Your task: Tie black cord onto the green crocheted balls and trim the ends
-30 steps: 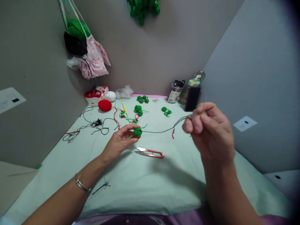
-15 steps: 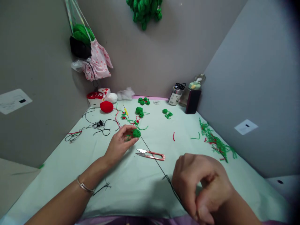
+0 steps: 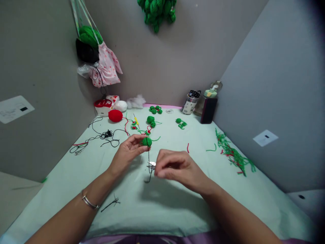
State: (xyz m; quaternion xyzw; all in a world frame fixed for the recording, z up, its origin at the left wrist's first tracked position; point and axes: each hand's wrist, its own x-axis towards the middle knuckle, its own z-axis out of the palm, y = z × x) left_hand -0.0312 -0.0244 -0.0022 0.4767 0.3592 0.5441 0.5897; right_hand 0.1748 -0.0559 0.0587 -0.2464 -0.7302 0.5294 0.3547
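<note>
Between the thumb and fingers of my left hand (image 3: 127, 149) is a small green crocheted ball (image 3: 146, 141). A dark thread (image 3: 148, 157) hangs slack from the ball and loops toward my right hand (image 3: 175, 165). The right fingers are pinched together just to the right of the thread; whatever is between their tips is too small to make out. Thread snips (image 3: 151, 164) lie on the cloth below the ball, their blades showing while my right hand covers the handles.
Red yarn (image 3: 115, 116), tangled black thread (image 3: 108, 134) and a yellow-handled hook (image 3: 136, 120) lie at the left. Green crocheted pieces (image 3: 150, 120) sit farther back. Yarn scraps (image 3: 235, 154) line the right edge, near a phone (image 3: 209, 110) and a pen cup (image 3: 190, 102).
My right hand has come in from the lower right toward the ball, now hiding the snips' handles. The thread has gone from taut to slack. My left hand stays nearly in place.
</note>
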